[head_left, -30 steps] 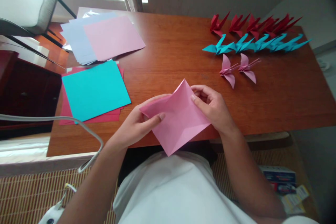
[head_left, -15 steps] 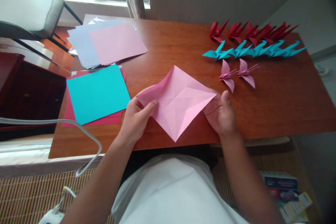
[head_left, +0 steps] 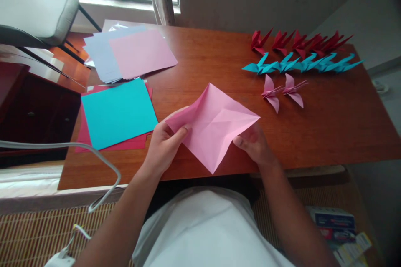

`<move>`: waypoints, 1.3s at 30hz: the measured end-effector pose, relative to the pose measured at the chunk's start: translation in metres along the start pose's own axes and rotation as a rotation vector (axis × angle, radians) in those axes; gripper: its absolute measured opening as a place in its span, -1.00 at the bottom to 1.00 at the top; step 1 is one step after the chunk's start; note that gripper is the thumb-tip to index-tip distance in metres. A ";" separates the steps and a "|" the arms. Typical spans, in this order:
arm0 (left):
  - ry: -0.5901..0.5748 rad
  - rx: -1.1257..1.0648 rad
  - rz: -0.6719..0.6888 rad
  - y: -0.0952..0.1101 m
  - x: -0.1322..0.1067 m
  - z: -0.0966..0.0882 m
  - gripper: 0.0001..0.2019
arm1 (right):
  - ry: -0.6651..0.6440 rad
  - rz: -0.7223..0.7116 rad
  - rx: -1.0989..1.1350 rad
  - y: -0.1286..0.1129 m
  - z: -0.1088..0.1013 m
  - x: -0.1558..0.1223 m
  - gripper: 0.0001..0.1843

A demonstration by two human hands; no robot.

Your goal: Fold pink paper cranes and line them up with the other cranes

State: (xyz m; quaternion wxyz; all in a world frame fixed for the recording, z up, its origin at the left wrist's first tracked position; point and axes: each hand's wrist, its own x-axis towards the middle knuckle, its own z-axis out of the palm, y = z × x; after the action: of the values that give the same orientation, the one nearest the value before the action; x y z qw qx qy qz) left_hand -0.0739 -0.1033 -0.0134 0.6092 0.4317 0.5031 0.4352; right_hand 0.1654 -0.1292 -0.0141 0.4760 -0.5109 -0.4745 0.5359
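Observation:
A creased square of pink origami paper (head_left: pixel 214 127) is held up above the near edge of the table, one corner toward me. My left hand (head_left: pixel 169 137) grips its left corner, thumb on top and fingers underneath. At the right side, my right hand (head_left: pixel 253 142) has its thumb at the lower right edge, with its fingers mostly hidden behind the sheet. The paper bends upward at both sides, and fold lines cross at its middle. Two folded pink paper cranes (head_left: pixel 271 94) stand beyond my right hand.
Rows of red paper cranes (head_left: pixel 300 44) and blue paper cranes (head_left: pixel 302 64) stand at the back right. Turquoise sheets (head_left: pixel 120 112) lie over red ones at left, near pink paper (head_left: pixel 144 54) and pale blue paper. A white cable (head_left: pixel 106 167) curves past the table's left corner.
My right thumb has come down from a raised position to the paper's lower right edge. The right side of the sheet now bends up more. My left hand keeps its grip.

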 end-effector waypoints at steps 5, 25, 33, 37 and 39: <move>-0.083 -0.025 0.017 0.005 -0.001 0.002 -0.50 | -0.006 -0.024 -0.002 -0.002 0.004 0.001 -0.29; -0.389 -0.078 0.019 0.022 -0.011 0.004 -0.31 | 0.048 -0.086 -0.104 0.001 0.005 0.003 -0.32; -0.439 -0.106 0.022 0.022 -0.013 0.002 -0.25 | 0.048 -0.103 -0.065 0.013 -0.003 0.000 -0.53; -0.488 -0.097 -0.005 0.025 -0.013 0.001 -0.24 | 0.054 -0.088 -0.028 0.018 -0.004 0.000 -0.50; -0.488 -0.085 -0.014 0.024 -0.014 0.001 -0.23 | 0.049 -0.070 -0.020 0.020 -0.004 0.000 -0.47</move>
State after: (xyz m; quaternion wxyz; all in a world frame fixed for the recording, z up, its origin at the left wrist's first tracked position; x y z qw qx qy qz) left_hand -0.0771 -0.1103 0.0134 0.7334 0.4943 0.3254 0.3346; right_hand 0.1694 -0.1311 -0.0340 0.5008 -0.5116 -0.4859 0.5014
